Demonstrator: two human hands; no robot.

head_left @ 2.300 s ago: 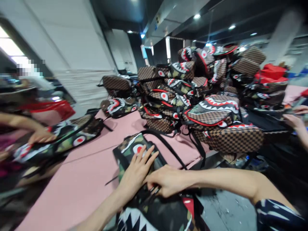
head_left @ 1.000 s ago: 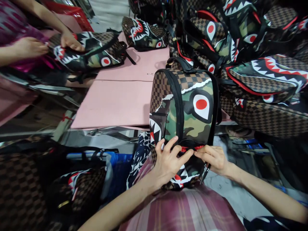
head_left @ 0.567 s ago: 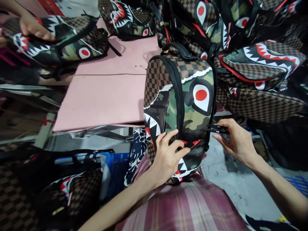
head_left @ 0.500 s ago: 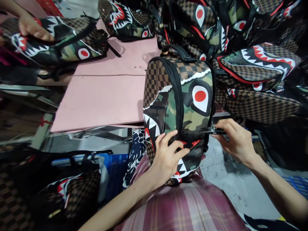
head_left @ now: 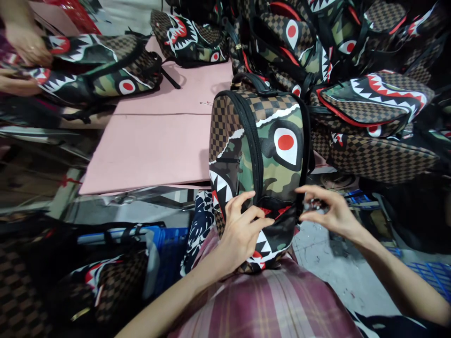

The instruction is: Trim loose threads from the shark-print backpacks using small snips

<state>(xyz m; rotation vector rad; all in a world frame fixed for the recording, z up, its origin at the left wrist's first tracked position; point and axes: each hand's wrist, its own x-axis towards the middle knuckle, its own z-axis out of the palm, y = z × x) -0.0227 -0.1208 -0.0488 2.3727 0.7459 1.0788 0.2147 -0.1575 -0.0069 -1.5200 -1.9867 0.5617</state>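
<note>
A checkered and camouflage backpack (head_left: 278,178) with a printed red eye and white teeth stands upright on my lap, side pocket facing me. My left hand (head_left: 243,227) grips it at the pocket, fingers bent over the front and at the pocket's edge. The red lining (head_left: 280,212) shows in the slightly gaping pocket. Just right of the pocket, my right hand (head_left: 331,211) holds small dark thread snips (head_left: 314,205) between thumb and fingers. The snips are blurred, and their blades cannot be made out.
A pink table (head_left: 155,150) lies ahead, with several similar backpacks (head_left: 369,103) piled at its right. At the left, a co-worker's hands (head_left: 28,47) work on another backpack (head_left: 105,70). A blue crate (head_left: 169,253) and more bags stand low on the left.
The backpack went from lying on the table to standing on my lap. The snips came up to its pocket, then drew slightly back and down. My left hand stayed on the pocket.
</note>
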